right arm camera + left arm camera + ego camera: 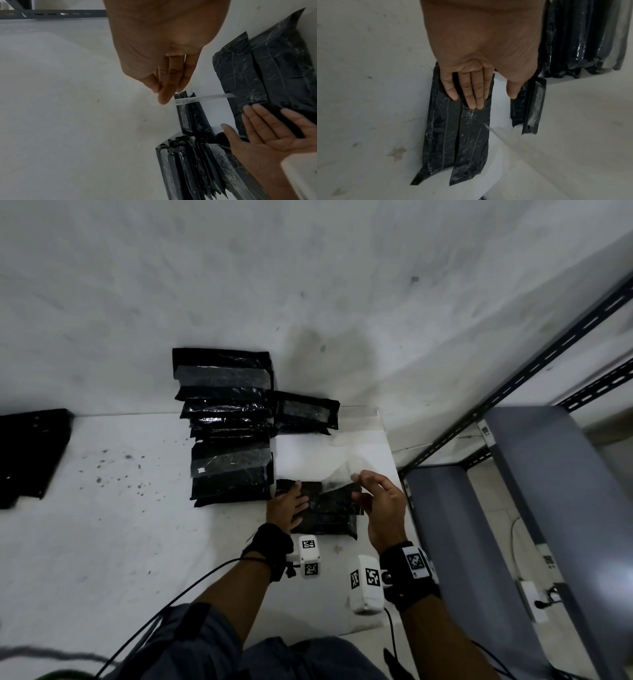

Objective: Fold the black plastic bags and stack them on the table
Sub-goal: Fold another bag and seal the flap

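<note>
Nearest the person, the left hand (287,507) lies flat with straight fingers (471,93) pressed on the near end of a folded, crinkled black plastic bag (329,508) that lies on the white table (102,542) close to its right edge. In the left wrist view the fingertips rest along the bag's middle fold while the thumb (513,88) points off to one side, past the bag's edge.

Just right of it, the right hand (382,505) is raised above the same bag, thumb and fingertips (164,94) pinched together on a thin strip of clear tape or film (205,98). The strip runs taut from the pinch across to the bag's top surface near the left fingertips.

Beyond the hands, a long overlapping row of folded shiny black plastic bags (229,436) stretches away along the table to the wall. One more folded black bag (305,414) sits just to the right of that row, near a sheet of clear plastic film (356,440) spread on the table.

Far left on the table lies a flat black panel (30,453). To the right stands a grey metal shelving frame (534,364).
</note>
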